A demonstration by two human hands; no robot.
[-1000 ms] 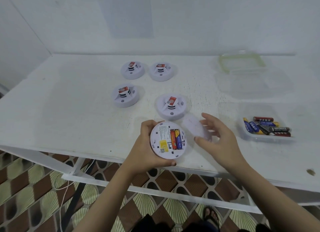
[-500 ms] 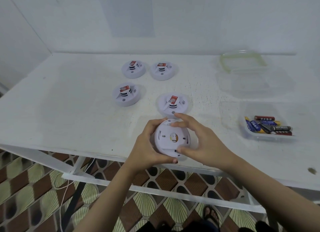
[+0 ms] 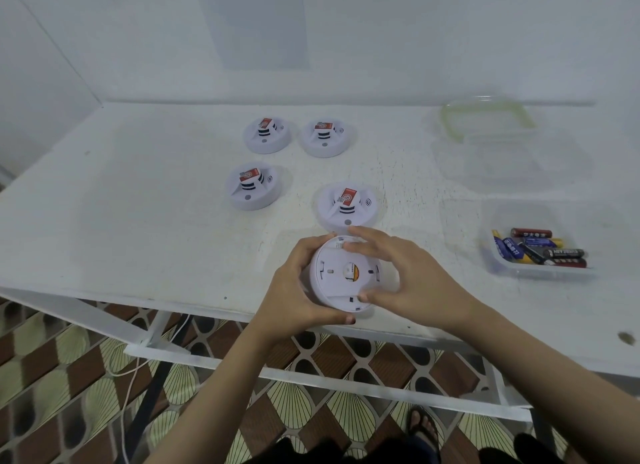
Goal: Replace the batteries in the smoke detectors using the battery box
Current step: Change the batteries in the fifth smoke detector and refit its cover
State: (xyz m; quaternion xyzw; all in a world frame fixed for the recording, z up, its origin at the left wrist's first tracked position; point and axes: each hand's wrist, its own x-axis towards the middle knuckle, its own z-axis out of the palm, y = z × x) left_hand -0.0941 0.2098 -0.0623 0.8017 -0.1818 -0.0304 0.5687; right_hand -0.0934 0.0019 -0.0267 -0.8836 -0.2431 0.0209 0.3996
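I hold a white round smoke detector (image 3: 337, 276) back side up over the table's front edge. My left hand (image 3: 294, 290) grips its left rim, thumb under the lower edge. My right hand (image 3: 408, 276) holds the white back cover on it, fingers at the top and thumb at the bottom rim. A small centre hole shows red and yellow inside. Several other detectors stand face up behind: the nearest (image 3: 346, 203), one to the left (image 3: 252, 185) and two at the back (image 3: 267, 135) (image 3: 323, 138). The clear battery box (image 3: 540, 273) with several batteries (image 3: 538, 250) sits at the right.
A clear lid with a green rim (image 3: 485, 115) and another clear container (image 3: 512, 162) lie at the back right. The white table (image 3: 138, 221) meets a wall behind and on the left. Below the front edge are a white frame, a cable and tiled floor.
A second ago the detector's battery bay was uncovered and the cover lay on the table under my right hand. The cover now sits on the detector, held by my right hand.
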